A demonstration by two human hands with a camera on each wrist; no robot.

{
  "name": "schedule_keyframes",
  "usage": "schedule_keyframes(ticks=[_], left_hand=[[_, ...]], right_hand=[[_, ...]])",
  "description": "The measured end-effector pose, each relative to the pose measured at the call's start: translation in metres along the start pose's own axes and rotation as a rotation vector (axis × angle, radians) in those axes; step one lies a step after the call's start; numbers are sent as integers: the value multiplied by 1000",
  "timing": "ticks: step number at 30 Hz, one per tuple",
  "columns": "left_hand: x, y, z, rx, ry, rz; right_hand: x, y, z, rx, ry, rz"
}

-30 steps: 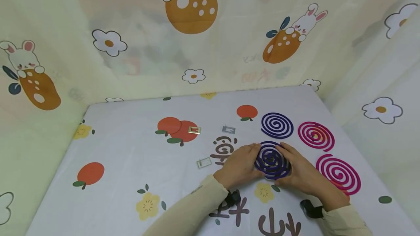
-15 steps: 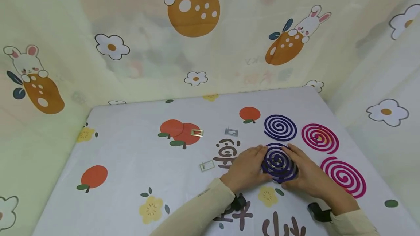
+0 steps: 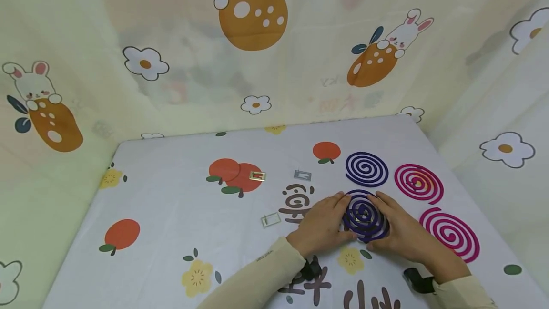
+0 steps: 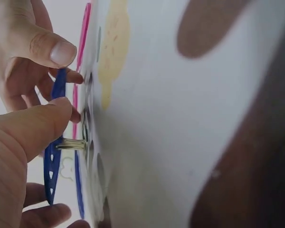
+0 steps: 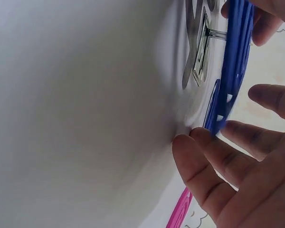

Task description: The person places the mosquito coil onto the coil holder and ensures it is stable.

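Note:
Both hands are at a dark blue mosquito coil [image 3: 364, 213] toward the right of the table. My left hand [image 3: 321, 225] holds its left edge, thumb in front and fingers behind. On the opposite edge, my right hand [image 3: 401, 232] holds it with spread fingers and a thumb at the front rim. A small metal stand [image 5: 199, 61] sits under the coil, its base on the tablecloth. In the left wrist view, the stand's upright prong [image 4: 72, 144] reaches the underside of the raised coil. From the head view, the coil covers most of this stand.
Behind the hands lies another blue coil [image 3: 367, 169]. Two pink coils, one farther back [image 3: 418, 183] and one nearer [image 3: 456, 235], lie to the right. Three loose metal stands lie left of the hands: a gold one [image 3: 257, 176], a grey one [image 3: 302, 175] and a nearer one [image 3: 270, 220].
Both hands and the held blue coil have shifted slightly right against the other coils since a second ago. The head view has also shifted a little. The other coils and loose stands stay put.

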State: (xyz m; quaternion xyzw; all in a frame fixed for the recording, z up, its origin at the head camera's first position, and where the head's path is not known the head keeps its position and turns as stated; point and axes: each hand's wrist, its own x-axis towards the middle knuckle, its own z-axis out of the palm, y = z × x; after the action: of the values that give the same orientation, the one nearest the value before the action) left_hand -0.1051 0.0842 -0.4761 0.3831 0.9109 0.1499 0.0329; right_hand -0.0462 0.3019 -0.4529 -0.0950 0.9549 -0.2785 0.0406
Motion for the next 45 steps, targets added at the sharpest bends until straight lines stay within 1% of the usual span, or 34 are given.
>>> schedule_keyframes(ticks=[3,7,10,13,15,17,20,23,25,26,28,30,32,34,37,41,45], left_hand=[[0,1,-2,-9,-9,9],[-1,0,-5,-10,-19,20],[-1,-3,-9,-25,-30,23],[-2,-8,-14,-77,-37,12],[-2,-14,-21,-129,-39,12],[-1,-23,-33,-170,-30,-8],[2,-44,-54,-232,7,-42],[6,-71,-69,-284,58,-121],[9,-89,-74,-324,74,-182],[10,-98,-76,-345,78,-207],[12,-111,-77,-382,62,-245],[16,-119,-75,-405,32,-266],[21,-125,-72,-409,-6,-273],[26,-128,-68,-389,-49,-281],[34,-130,-64,-364,-85,-288],[42,-131,-64,-352,-102,-302],[47,-132,-64,-352,-110,-320]], right_hand=[[0,0,-2,-17,0,-7],[1,0,-3,-12,-16,-16],[2,-1,-4,-8,-35,-6],[4,-2,-6,-19,-47,26],[6,-1,-10,-28,-49,50],[11,0,-18,-31,-47,79],[25,4,-34,-38,-45,117],[44,9,-49,-51,-54,144],[59,14,-55,-47,-60,149],[67,16,-58,-37,-64,158],[81,22,-63,-27,-72,178],[94,27,-66,-32,-82,206],[106,31,-67,-46,-99,238],[117,34,-68,-64,-116,261],[129,39,-67,-75,-144,284],[137,43,-66,-83,-175,310],[142,45,-63,-95,-171,318]])
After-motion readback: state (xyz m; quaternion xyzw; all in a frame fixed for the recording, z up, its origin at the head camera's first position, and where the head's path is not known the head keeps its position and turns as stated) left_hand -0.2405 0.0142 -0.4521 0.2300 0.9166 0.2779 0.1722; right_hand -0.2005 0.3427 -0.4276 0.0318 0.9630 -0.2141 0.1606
